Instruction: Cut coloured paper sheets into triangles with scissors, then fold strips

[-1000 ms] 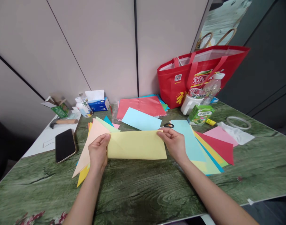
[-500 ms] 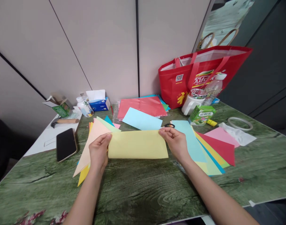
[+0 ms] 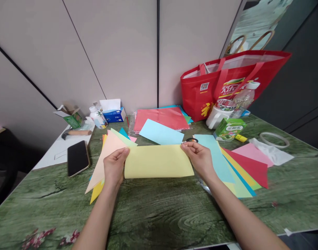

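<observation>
Phone [image 3: 78, 158], red bag [image 3: 226, 83], tissue box [image 3: 114, 114]

A folded sheet [image 3: 159, 161] lies mid-table [image 3: 159, 215], between two fans of paper [image 3: 107, 152] [image 3: 242, 166]. A phone [image 3: 78, 158] sits near the left edge. A tissue box [image 3: 113, 113] and a bag [image 3: 226, 83] stand along the back edge, and a tape ring [image 3: 275, 139] lies toward the right edge.
</observation>
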A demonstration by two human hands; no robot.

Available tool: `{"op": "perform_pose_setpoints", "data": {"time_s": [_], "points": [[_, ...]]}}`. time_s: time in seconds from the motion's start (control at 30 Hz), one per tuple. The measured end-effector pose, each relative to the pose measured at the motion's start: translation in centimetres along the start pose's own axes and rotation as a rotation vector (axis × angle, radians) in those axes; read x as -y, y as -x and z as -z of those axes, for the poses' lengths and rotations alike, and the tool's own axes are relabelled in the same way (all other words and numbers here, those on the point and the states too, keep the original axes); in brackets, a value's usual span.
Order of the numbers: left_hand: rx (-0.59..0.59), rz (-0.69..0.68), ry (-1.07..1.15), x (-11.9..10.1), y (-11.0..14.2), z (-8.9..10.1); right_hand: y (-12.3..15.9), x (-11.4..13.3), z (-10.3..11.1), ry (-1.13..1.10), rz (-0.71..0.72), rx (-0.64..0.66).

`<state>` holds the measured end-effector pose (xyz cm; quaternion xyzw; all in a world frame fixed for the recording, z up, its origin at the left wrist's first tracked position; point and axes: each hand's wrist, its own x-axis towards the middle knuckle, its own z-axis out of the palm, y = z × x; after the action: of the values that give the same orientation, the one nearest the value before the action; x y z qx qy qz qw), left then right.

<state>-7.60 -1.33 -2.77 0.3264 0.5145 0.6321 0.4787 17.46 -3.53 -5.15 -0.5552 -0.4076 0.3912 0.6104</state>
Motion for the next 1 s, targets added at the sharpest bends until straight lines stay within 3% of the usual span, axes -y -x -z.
{"op": "perform_pose_setpoints", "data": {"time_s": [0.6,1.0], "points": [[-0.057,-0.058,-0.07,-0.35,0.29,-0.19,-0.07,-0.22,0.02,0.053,-0.001,0.003],[-0.034,-0.057,-0.06,-0.28,0.27,-0.07,0.01,-0.15,-0.08,0.041,-0.014,-0.003]]}}
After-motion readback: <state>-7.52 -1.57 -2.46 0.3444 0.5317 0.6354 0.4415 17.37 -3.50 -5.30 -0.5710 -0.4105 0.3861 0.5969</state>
